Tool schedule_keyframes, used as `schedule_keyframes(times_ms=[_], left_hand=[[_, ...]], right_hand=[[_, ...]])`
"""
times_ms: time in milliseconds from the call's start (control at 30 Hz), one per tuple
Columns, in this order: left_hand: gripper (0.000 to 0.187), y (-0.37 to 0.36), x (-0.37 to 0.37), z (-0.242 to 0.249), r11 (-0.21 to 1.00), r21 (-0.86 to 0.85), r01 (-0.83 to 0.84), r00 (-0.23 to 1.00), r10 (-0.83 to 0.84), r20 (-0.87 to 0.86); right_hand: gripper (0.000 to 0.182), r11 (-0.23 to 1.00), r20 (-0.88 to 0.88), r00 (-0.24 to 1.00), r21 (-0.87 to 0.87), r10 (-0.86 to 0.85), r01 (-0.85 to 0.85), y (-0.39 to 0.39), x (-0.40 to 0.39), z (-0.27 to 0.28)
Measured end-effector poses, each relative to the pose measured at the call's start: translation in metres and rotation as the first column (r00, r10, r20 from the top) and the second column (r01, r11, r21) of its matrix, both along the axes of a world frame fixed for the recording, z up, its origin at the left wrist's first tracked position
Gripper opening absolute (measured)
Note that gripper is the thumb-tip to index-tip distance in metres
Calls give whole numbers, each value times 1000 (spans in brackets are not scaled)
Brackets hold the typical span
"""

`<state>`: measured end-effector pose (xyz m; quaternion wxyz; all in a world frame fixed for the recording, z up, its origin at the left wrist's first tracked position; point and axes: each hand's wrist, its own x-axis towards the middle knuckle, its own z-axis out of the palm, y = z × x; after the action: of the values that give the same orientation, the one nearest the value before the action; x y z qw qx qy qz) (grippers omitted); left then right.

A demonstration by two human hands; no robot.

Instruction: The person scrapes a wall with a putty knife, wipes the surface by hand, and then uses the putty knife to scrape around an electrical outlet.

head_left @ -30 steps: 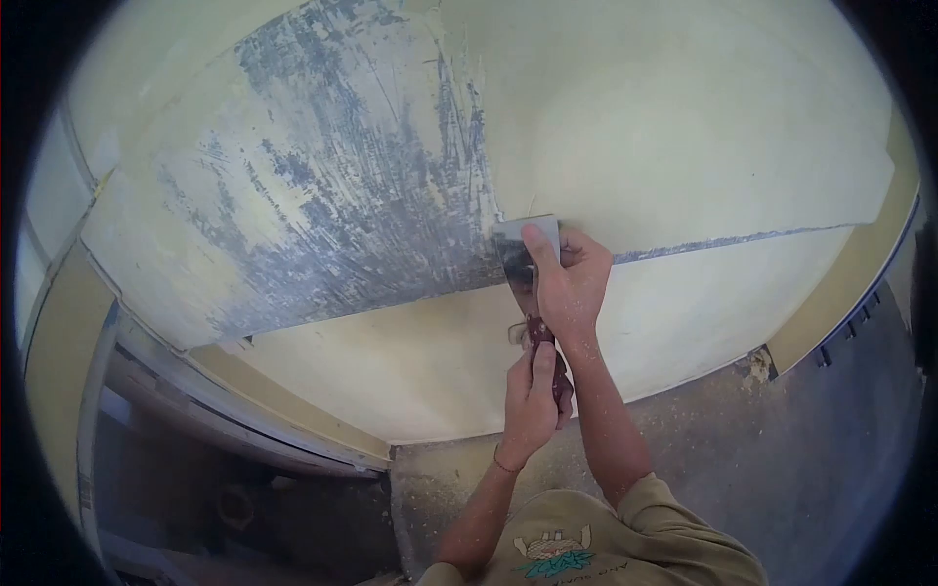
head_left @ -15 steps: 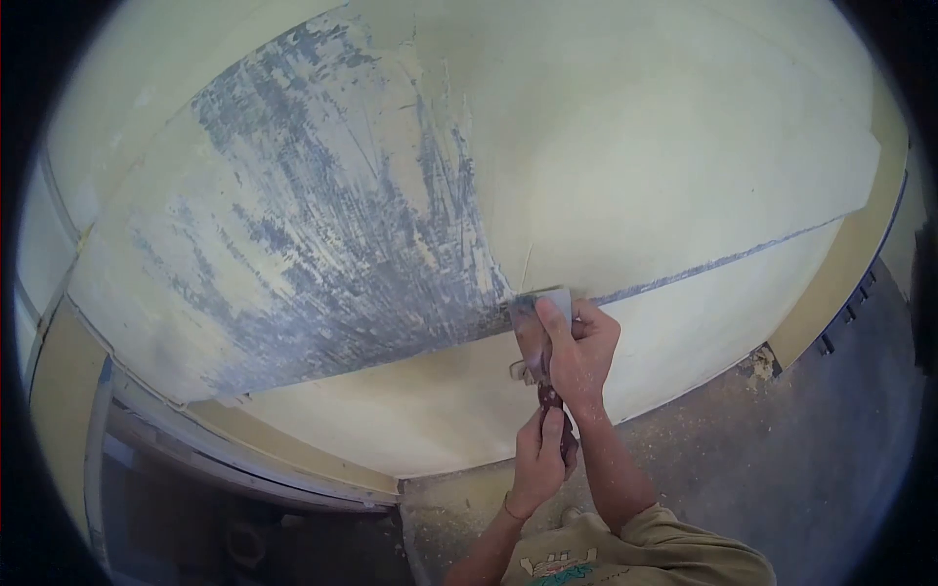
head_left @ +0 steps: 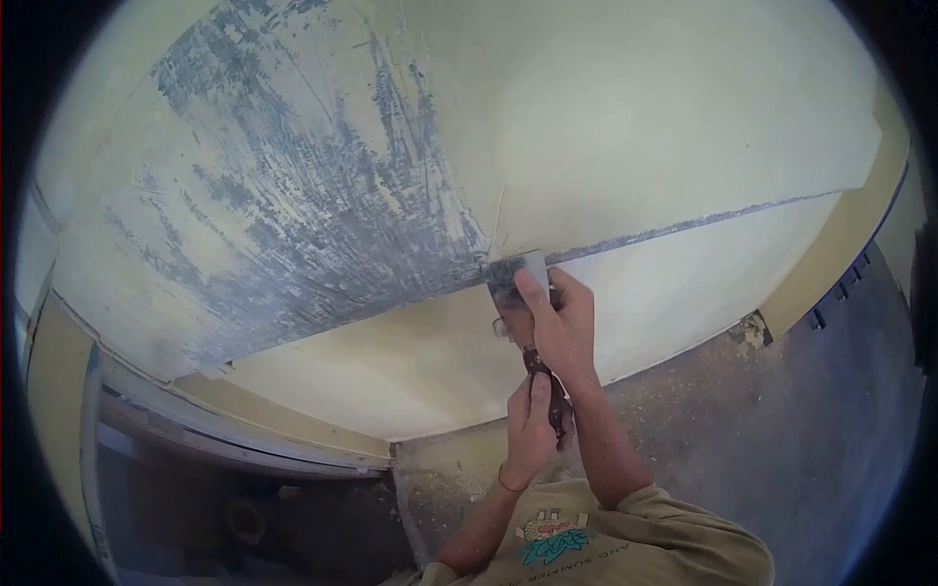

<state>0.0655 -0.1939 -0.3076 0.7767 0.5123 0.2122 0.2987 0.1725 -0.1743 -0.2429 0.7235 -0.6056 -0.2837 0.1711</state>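
Observation:
A scraper with a wide metal blade (head_left: 518,281) and a dark red handle is held in both hands. My left hand (head_left: 531,427) is wrapped round the lower handle. My right hand (head_left: 564,317) grips higher up, its thumb lying along the blade. The blade's top edge meets the pale surface (head_left: 625,127) close to its lower edge, at the right end of a rough, streaked grey patch (head_left: 322,186). A narrow grey strip (head_left: 684,226) runs rightward from the blade along that edge.
A pale lower wall (head_left: 410,366) stands beneath the edge. The grey floor (head_left: 674,420) has scattered crumbs. At the lower left is a long frame or ledge (head_left: 234,439) over a dark opening. Dark pegs (head_left: 842,291) line the far right.
The view has shifted, so the surface, hands and scraper appear higher and slightly left. Both hands keep their hold, and the blade stays near the same spot on the edge.

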Motion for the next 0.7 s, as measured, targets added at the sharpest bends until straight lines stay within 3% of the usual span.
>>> schedule_keyframes(times_ms=[133,200,300,333,400,433,500,533,600,633,700], left_hand=[[43,6,-3,-3,1000,-19,-1,999,2,43],[46,7,-5,-4,992,122,-6,999,10,-34],[47,7,-9,-11,991,128,-48,996,56,-63],[47,7,-6,-19,991,124,-46,996,55,-70],[44,6,-3,-39,985,82,-152,986,157,-52],[44,2,-5,-28,986,80,-145,987,150,-62],[42,-2,-18,18,870,483,-96,972,185,-141],[42,5,-32,28,870,485,-91,973,182,-143],[29,23,-61,47,825,482,294,781,83,-619],[29,24,-64,60,824,487,288,783,90,-616],[10,26,-60,92,357,932,53,970,202,-133]], right_hand=[[35,987,116,980,-1,162,-163,-24,-3,-45],[34,914,16,915,47,403,-404,-42,-10,-51],[28,855,-63,853,-12,517,-519,-70,-13,-42],[28,855,-71,853,-13,516,-519,-71,-14,-45],[26,932,83,929,-55,362,-358,-72,-19,-53],[26,934,72,932,-56,356,-353,-72,-21,-56],[24,958,-3,961,77,277,-276,-71,-24,-59],[24,959,-5,962,79,274,-273,-75,-24,-52],[28,945,-219,921,15,322,-327,-87,-22,-31],[28,943,-214,920,18,328,-332,-87,-20,-28],[28,912,-255,876,80,408,-402,-88,-16,-24]])
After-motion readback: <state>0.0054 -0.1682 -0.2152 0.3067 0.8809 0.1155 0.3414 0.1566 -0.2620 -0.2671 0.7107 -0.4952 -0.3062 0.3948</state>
